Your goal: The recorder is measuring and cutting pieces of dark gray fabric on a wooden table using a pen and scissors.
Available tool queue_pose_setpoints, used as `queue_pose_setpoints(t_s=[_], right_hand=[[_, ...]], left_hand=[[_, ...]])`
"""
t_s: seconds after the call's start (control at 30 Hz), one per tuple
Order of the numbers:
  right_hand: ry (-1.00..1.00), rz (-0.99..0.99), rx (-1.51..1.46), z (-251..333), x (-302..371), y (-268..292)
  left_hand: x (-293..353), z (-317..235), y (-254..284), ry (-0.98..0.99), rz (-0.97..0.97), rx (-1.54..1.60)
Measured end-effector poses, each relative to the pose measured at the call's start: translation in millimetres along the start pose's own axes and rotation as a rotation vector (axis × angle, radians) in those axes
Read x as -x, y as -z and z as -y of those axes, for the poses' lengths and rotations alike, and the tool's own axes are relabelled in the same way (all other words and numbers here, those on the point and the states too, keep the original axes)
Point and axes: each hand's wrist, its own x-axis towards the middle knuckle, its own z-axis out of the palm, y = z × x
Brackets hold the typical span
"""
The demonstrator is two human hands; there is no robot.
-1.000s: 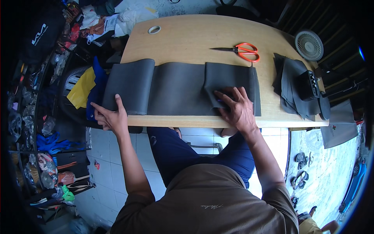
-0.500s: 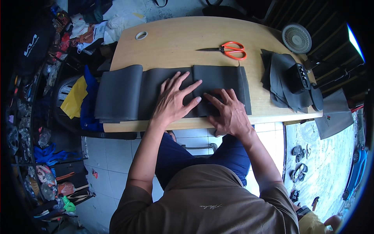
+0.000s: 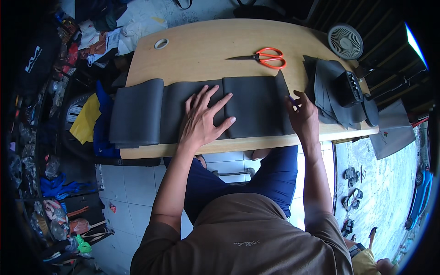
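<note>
A long strip of dark grey sheet material (image 3: 250, 107) lies folded along the table's near edge. Its left end forms a thick, smooth fold (image 3: 136, 110). My left hand (image 3: 201, 114) rests on the middle of the strip, fingers spread wide, with the index finger and thumb by the edge of the right-hand layer. At the strip's right end, my right hand (image 3: 305, 114) is closed around a slim purple-blue stick (image 3: 293, 103), perhaps a pen; its tip is hard to make out. A raised flap of the material slants up just left of that hand.
Orange-handled scissors (image 3: 263, 58) lie beyond the strip, and a roll of tape (image 3: 161, 44) sits at the far left of the wooden table (image 3: 197, 50). To the right are stacked dark pieces (image 3: 323, 91), a black box-shaped device (image 3: 349, 89) and a round fan (image 3: 345, 41).
My right hand has lifted off the strip and moved right to its end, where the purple-blue stick now shows in it. My left hand has stayed on the material.
</note>
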Motion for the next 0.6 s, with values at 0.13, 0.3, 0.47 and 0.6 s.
queue_pose_setpoints(t_s=[0.13, 0.3, 0.47, 0.6], right_hand=[[0.000, 0.183, -0.195, 11, -11, 7], [-0.126, 0.152, -0.363, 50, -18, 20], [-0.380, 0.184, -0.399, 37, -8, 9], [-0.171, 0.098, -0.223, 10, 7, -9]], left_hand=[[-1, -1, -1, 0.000, 0.001, -0.001], [0, -2, 2, 0.032, -0.022, 0.064], [-2, -1, 3, 0.050, -0.058, 0.154], [1, 1, 0, 0.018, -0.059, 0.088]])
